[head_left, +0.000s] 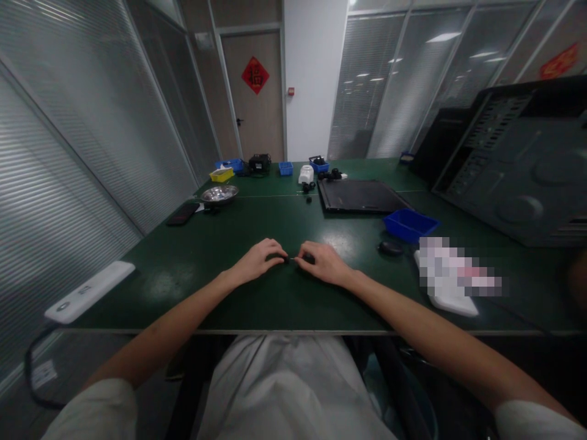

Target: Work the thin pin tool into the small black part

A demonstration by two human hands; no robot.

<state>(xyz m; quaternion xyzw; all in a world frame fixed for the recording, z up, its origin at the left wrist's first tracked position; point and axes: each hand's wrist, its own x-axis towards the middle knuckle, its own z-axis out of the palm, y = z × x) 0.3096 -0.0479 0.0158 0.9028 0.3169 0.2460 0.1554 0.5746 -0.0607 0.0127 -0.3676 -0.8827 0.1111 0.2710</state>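
Both my hands rest close together on the green table (192,269). My left hand (257,259) is curled, its fingertips pinched on a small black part (285,259). My right hand (321,261) is also curled, pinching a small dark piece (309,258) that points toward the left hand's part. The two pieces nearly meet between my fingertips; they are too small to name.
A blue bin (409,223) and a black oval object (391,247) lie right of my hands, beside a white device (452,287). A black tray (360,195), computer case (518,165), steel bowl (220,194), phone (182,214), small bins and a white power strip (89,291) sit around.
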